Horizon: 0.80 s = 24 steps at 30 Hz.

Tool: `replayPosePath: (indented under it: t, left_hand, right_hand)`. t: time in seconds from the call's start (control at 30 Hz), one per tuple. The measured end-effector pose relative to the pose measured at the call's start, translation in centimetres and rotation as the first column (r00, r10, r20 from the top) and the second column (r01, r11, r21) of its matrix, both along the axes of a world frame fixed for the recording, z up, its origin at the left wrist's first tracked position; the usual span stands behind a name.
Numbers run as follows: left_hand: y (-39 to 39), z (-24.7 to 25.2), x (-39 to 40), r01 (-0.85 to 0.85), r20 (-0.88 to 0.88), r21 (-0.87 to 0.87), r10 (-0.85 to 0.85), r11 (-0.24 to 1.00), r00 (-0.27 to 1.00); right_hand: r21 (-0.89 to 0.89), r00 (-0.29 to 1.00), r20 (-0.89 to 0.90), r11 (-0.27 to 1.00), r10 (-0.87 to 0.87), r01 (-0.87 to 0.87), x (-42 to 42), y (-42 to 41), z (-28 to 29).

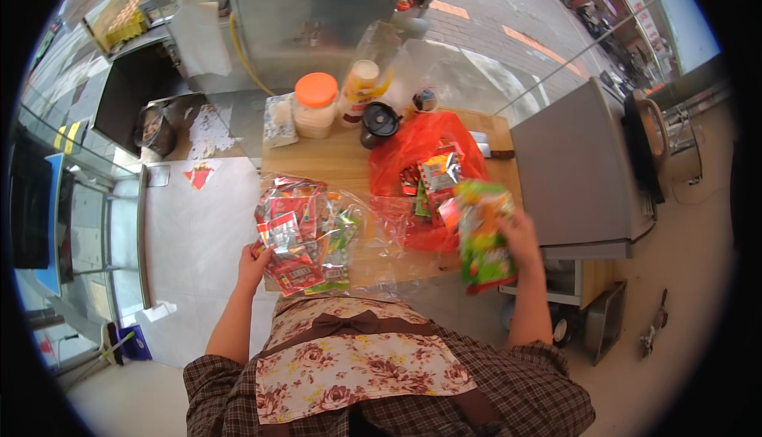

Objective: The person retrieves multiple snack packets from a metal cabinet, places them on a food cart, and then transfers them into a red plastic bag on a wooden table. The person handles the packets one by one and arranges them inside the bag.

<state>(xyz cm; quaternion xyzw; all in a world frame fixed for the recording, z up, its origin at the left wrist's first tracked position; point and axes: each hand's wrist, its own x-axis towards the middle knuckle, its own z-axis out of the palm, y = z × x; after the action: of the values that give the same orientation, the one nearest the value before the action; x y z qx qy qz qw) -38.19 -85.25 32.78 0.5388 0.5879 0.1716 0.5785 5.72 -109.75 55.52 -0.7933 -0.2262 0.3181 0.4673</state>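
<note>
On the left of the wooden table [333,166] lies a heap of flat, shiny snack packets [292,240], mostly red and silver, with green ones beside them and clear plastic film around. My left hand [255,263] grips the edge of a red packet at the heap's left side. In my right hand [519,236] are green and yellow packets [485,240], blurred and held upright off the right front of the table. Just left of them a red plastic bag [393,166] lies spread, with several more packets [437,178] on it.
Along the table's back stand a tissue pack [280,121], a jar with an orange lid [316,90], a white and yellow cup [364,80] and a black-lidded container [381,120]. A knife [497,153] lies by the right edge, near a grey cabinet [571,169].
</note>
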Motion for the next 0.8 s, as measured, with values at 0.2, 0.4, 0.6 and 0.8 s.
replayPosePath:
  t: [0.2, 0.4, 0.6, 0.8]
  left_hand:
    - [0.3, -0.8, 0.1, 0.003, 0.033, -0.021, -0.002, 1.0, 0.999]
    - [0.3, -1.2, -0.3, 0.015, -0.049, 0.038, -0.013, 0.999, 0.999]
    - [-0.2, 0.6, -0.4, 0.03, -0.081, 0.008, -0.029, 1.0, 0.996]
    - [-0.3, 1.1, 0.9, 0.02, -0.023, -0.015, -0.02, 1.0, 1.0]
  right_hand:
    - [-0.282, 0.966, 0.16, 0.947, 0.203, -0.152, 12.5, 5.0, -2.9]
    - [-0.233, 0.916, 0.244, 0.936, 0.319, -0.264, 12.0, 14.0, -13.2]
    - [-0.399, 0.709, 0.534, 0.876, 0.461, -0.27, 6.5, 18.8, -13.9]
    - [-0.265, 0.494, 0.825, 0.96, 0.274, -0.089, 6.1, 15.3, -11.7]
